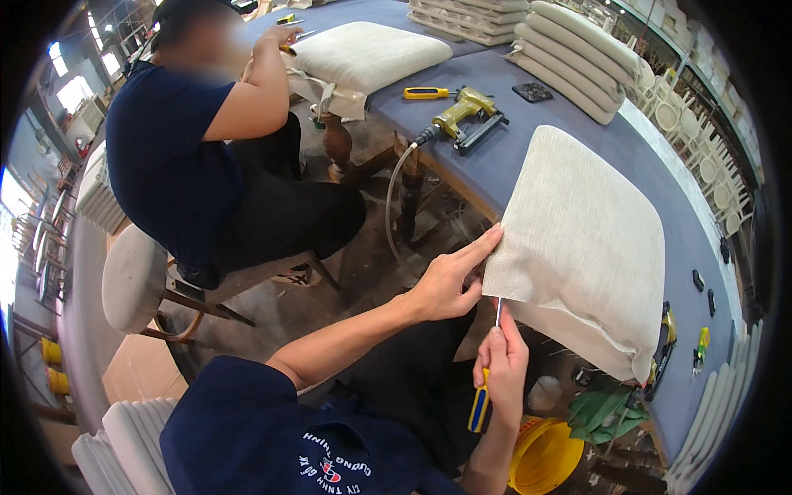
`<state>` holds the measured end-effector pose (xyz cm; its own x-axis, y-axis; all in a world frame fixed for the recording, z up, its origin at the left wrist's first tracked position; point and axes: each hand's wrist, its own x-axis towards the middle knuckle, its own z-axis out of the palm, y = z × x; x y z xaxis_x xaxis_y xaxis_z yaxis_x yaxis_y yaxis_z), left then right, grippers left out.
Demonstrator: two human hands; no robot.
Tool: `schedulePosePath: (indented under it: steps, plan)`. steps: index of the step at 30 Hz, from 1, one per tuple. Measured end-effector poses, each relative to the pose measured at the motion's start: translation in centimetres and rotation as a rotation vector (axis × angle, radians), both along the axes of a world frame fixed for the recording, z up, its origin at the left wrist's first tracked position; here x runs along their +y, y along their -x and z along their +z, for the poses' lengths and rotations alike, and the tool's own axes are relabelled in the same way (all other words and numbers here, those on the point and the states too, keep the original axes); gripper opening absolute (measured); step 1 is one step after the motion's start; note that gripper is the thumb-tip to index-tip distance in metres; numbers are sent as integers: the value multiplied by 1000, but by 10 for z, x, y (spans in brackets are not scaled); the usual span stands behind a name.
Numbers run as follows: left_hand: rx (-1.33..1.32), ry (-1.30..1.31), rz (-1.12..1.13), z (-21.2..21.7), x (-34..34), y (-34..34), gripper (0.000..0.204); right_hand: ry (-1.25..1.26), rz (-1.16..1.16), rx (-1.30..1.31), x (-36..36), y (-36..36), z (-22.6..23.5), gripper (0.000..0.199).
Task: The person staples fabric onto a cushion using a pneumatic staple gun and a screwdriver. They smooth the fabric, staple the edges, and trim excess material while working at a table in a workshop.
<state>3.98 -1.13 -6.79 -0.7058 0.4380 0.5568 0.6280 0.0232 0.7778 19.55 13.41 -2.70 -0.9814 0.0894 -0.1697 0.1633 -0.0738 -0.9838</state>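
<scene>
Beige cushion point(586, 239) (near edge puckered), overhanging blue table point(487, 177), yellow-handled screwdriver point(479, 407), shaft at cushion's left corner

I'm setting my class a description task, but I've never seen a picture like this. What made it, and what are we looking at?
No machine arm here: a person works with two bare hands. The camera sits on that person's head and looks down; its fisheye lens bends straight edges. Picture left is the wearer's left.

The left hand touches the side of a pale, fabric-covered cushion. The right hand holds a screwdriver-like tool, its shaft meeting the cushion's near corner; the tip is hidden.

On the blue-grey table also lie a staple gun, a yellow-handled tool and stacked cushions. The seated person at upper left is a co-worker.
</scene>
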Motion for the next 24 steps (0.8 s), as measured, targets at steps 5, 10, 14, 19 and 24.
schedulePosePath:
  steps: [5,10,14,19,24]
  plan:
    - [-89,-35,-56,-1,-5,-1,87,-1,-44,7,-18,-8,-10,52]
    - [-180,-84,-130,-1,-3,2,89,16,-65,20,-18,1,-9,52]
    - [-255,-27,-128,6,-6,4,87,-15,-57,10,-8,-5,-11,51]
    - [126,146,65,4,-2,6,91,-121,-37,-88,22,-48,-23,42]
    - [144,164,113,-11,11,-8,100,-320,-86,-176,60,-118,-14,47]
